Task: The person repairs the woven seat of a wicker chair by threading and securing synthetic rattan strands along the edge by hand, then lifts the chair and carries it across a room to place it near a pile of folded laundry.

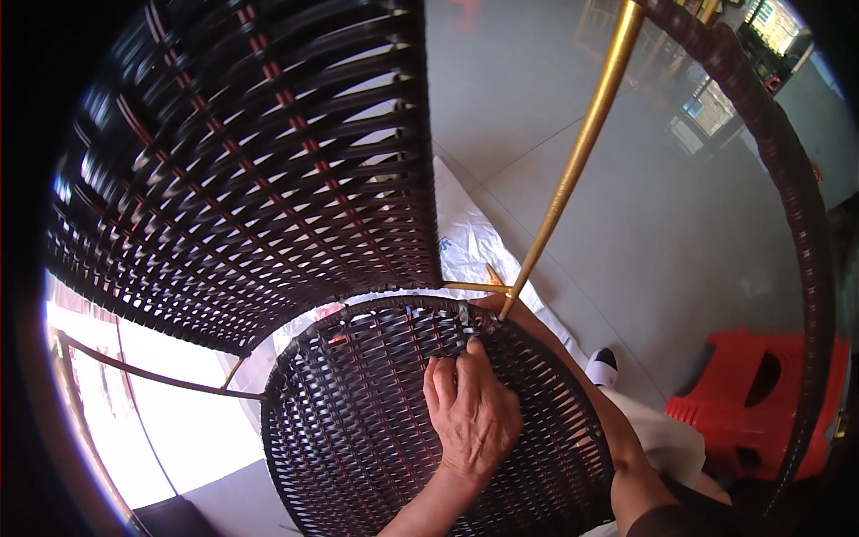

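Observation:
A dark brown woven chair with thin reddish lines fills the left and middle. Its round seat (358, 430) lies below the tall curved backrest (295, 179). My left hand (474, 407) is on the seat near its far rim, fingers curled and thumb pressed at the weave. Whatever its fingertips grip is too small to make out. Close to the thumb, a dark strip (464, 313) wraps the rim. My right arm runs along the seat's right side and passes behind the rim. Only a sliver of my right hand (488, 302) shows there; its fingers are hidden.
A gold metal leg (573, 170) and a brown wrapped armrest (787, 179) frame the right side. A red plastic stool (761, 403) stands on the grey tiled floor (662, 242). White sheeting (474, 237) lies under the chair. A shoe (603, 367) shows beside my arm.

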Motion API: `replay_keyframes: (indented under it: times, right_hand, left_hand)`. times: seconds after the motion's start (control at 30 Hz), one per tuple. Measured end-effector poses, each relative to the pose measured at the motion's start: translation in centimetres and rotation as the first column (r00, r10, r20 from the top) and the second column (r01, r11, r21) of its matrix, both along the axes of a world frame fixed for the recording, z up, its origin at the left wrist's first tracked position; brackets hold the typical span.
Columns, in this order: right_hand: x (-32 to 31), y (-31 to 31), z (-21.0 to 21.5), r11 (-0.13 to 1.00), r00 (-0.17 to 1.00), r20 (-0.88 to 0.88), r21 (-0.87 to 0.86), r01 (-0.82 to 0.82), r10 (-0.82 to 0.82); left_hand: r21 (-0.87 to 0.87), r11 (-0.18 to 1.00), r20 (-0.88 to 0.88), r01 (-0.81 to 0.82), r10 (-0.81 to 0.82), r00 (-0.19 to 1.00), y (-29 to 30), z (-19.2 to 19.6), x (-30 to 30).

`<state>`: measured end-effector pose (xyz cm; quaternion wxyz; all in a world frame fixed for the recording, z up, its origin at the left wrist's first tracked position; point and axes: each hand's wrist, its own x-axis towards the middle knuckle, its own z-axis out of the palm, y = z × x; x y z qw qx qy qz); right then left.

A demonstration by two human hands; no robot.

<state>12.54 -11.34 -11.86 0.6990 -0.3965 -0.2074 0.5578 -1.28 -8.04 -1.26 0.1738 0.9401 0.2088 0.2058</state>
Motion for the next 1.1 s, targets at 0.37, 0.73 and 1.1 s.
replay_keyframes:
  times: [0.37, 0.73, 1.1]
  right_hand:
    - [-1.3, 0.1, 3.2, 0.987, 0.968, -0.194, -0.045, 0.154, -0.160]
    - [-1.4, 0.7, 0.4, 0.956, 0.934, -0.227, -0.167, 0.240, -0.274]
    - [-1.3, 0.2, 2.9, 0.981, 0.944, -0.267, -0.083, 0.178, -0.194]
  left_hand:
    - [-0.157, 0.982, 0.197, -0.109, 0.140, 0.971, 2.5, -0.4, 0.3]
    - [-0.065, 0.993, 0.002, 0.098, -0.098, 0.995, 8.0, 2.4, 1.1]
    - [0.107, 0.929, -0.255, 0.354, -0.318, 0.913, 9.3, 3.5, 2.0]
